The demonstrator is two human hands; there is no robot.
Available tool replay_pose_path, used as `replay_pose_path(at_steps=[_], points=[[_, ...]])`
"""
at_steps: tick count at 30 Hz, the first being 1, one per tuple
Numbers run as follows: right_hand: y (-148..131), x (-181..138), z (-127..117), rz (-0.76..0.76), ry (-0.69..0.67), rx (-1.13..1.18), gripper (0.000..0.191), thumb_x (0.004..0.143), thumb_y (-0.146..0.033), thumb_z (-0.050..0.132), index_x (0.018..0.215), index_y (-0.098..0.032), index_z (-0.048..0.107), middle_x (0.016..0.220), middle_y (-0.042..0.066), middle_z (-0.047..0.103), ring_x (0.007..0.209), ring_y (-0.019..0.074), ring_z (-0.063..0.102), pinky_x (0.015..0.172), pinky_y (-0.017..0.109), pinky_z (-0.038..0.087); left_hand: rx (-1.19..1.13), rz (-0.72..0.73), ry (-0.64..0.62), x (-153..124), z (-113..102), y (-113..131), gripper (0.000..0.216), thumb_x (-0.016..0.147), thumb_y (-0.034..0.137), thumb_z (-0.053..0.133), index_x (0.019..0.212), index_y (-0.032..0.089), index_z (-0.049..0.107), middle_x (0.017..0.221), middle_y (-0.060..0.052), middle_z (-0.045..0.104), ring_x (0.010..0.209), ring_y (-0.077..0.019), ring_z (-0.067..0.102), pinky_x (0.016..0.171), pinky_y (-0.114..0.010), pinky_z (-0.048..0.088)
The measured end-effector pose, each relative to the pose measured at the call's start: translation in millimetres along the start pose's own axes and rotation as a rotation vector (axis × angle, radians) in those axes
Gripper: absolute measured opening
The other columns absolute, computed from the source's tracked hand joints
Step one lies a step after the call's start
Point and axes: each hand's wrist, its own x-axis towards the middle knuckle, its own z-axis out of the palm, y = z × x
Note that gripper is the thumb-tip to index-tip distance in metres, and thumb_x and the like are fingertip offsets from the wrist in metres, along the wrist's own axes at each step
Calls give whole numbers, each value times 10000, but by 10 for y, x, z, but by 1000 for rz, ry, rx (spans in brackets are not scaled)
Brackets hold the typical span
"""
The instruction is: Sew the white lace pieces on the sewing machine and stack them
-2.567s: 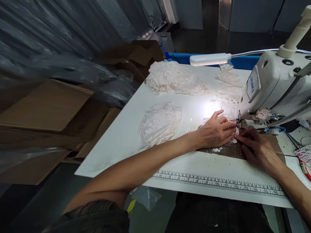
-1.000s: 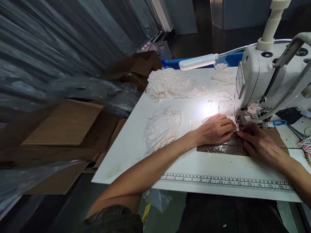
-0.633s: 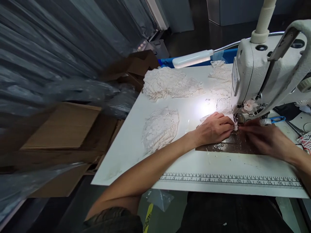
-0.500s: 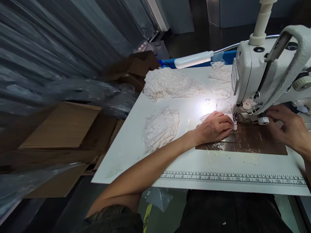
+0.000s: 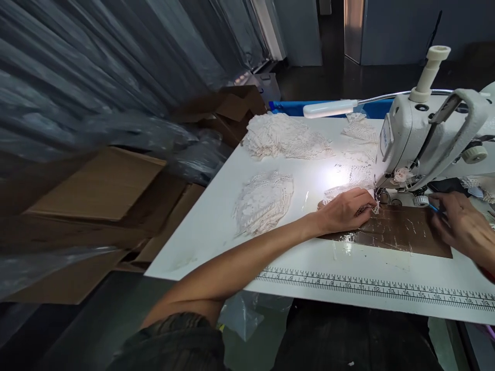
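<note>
My left hand (image 5: 345, 211) lies on the white table (image 5: 216, 216), its fingers curled over a small white lace piece (image 5: 372, 207) and pinning it just left of the needle of the white sewing machine (image 5: 421, 139). My right hand (image 5: 460, 226) is off to the right, beside the machine bed and over the brown taped patch (image 5: 398, 232). Its slightly blurred fingers are closed round a thin blue-handled tool (image 5: 434, 207), of which only the tip shows.
A large pile of lace pieces (image 5: 286, 136) and a smaller pile (image 5: 265, 201) lie left of the machine, with more lace (image 5: 359, 131) behind. A lamp (image 5: 330, 108) lights the table. A printed ruler (image 5: 371, 288) runs along the near edge. Cardboard boxes (image 5: 100, 185) stand at left.
My right hand left the lace at the needle, swung right past the machine and closed on the blue-handled tool. My left hand stayed on the lace. The camera shifted slightly.
</note>
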Motion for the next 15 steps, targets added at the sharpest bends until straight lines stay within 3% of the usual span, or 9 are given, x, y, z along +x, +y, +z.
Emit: replay_pose_path(at_steps=[3,7,12,15], points=[[-219,-20,-45,91,-23,160,213,880,-303,376,970,-190,532,851,131,557,711,255,585,614,387,505,-141,-247,11,22,-10,30,92,901,214,566,941,133,550,844,-53,694,754,-122,641,667,-255,545],[-430,32,-46,240,-215,387,222,881,-362,375,950,-215,526,768,54,619,645,203,599,586,321,483,-372,-525,-50,76,-75,21,356,848,255,638,1136,125,472,855,-46,728,738,-130,661,666,-271,526],[-585,280,68,326,-364,317,421,923,-510,232,756,-230,498,598,44,579,568,210,574,555,311,412,-555,-641,-115,112,-138,-33,454,804,312,654,1172,117,473,866,-49,729,804,-156,670,745,-311,498],[-645,405,173,328,-399,146,427,943,-474,208,831,-215,529,636,60,608,586,226,596,537,302,363,-621,-667,-125,109,-139,-67,493,791,327,652,1195,108,475,873,-55,718,842,-171,665,788,-336,486]])
